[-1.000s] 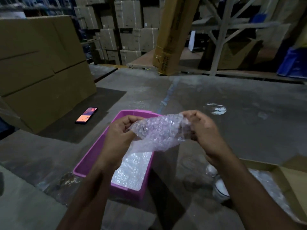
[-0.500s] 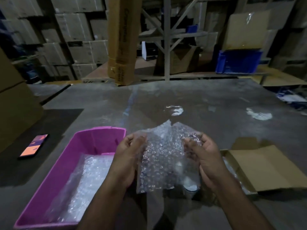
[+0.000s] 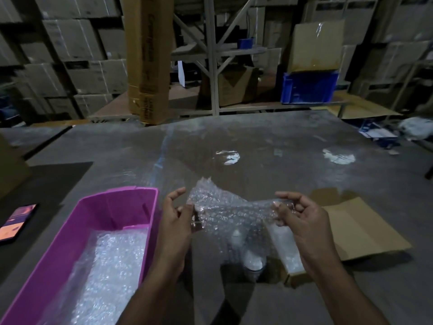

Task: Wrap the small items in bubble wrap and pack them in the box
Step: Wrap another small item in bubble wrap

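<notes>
I hold a clear sheet of bubble wrap [image 3: 229,209] stretched between both hands above the grey table. My left hand [image 3: 174,221] pinches its left edge and my right hand [image 3: 300,219] pinches its right edge. Below the sheet stands a small clear jar with white contents [image 3: 253,261], partly seen through the wrap. An open cardboard box [image 3: 358,228] lies flat-flapped at the right, with bubble wrap lining its near left side. A pink plastic tub [image 3: 70,238] at the left holds more bubble wrap.
A phone [image 3: 17,220] with a lit screen lies on a dark mat at the far left. A tall cardboard carton [image 3: 147,59] leans at the table's far edge. Shelving, a blue crate [image 3: 309,87] and stacked cartons fill the background.
My hands have drawn apart and spread the bubble wrap wider and flatter. The view has turned right, bringing more of the cardboard box into sight and showing the small jar beneath the sheet.
</notes>
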`<action>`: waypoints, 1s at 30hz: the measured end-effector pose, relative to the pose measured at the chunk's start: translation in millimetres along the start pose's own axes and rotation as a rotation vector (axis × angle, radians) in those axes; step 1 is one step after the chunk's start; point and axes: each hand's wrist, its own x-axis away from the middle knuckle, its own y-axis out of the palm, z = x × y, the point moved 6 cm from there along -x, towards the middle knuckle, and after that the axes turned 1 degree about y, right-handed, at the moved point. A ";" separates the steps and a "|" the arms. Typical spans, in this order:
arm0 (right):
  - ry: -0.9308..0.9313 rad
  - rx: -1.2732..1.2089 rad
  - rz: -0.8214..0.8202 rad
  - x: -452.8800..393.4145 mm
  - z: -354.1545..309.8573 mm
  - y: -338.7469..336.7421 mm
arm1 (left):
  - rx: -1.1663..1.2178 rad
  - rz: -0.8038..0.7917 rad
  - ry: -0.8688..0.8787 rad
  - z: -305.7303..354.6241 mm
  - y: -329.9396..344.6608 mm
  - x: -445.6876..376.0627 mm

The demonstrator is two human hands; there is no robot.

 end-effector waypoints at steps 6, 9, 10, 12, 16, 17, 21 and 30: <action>0.028 0.042 -0.123 -3.6 -7.0 1.8 | -0.119 -0.059 0.209 28.1 -2.7 5.3; -0.004 0.183 -0.152 -7.1 -9.4 0.8 | -0.149 -0.210 0.241 36.2 1.9 5.5; -0.036 0.235 -0.152 -8.6 -10.7 0.1 | -0.197 -0.255 0.255 36.5 2.7 4.9; -0.117 0.357 -0.132 -12.3 -15.3 -1.5 | -0.417 -0.257 0.352 38.5 2.6 3.7; -0.223 0.518 -0.108 -15.0 -23.7 -3.1 | -0.617 -0.113 0.464 43.5 -2.2 -0.8; -0.209 0.535 -0.115 -15.7 -23.3 -3.8 | -0.625 -0.125 0.442 41.6 -3.1 -3.3; -0.147 0.462 -0.147 -19.1 -24.4 -7.4 | -0.518 -0.237 0.311 35.9 -3.7 -7.8; 0.109 0.075 -0.289 -19.8 -0.3 6.5 | -0.091 -0.210 0.124 31.6 14.3 1.1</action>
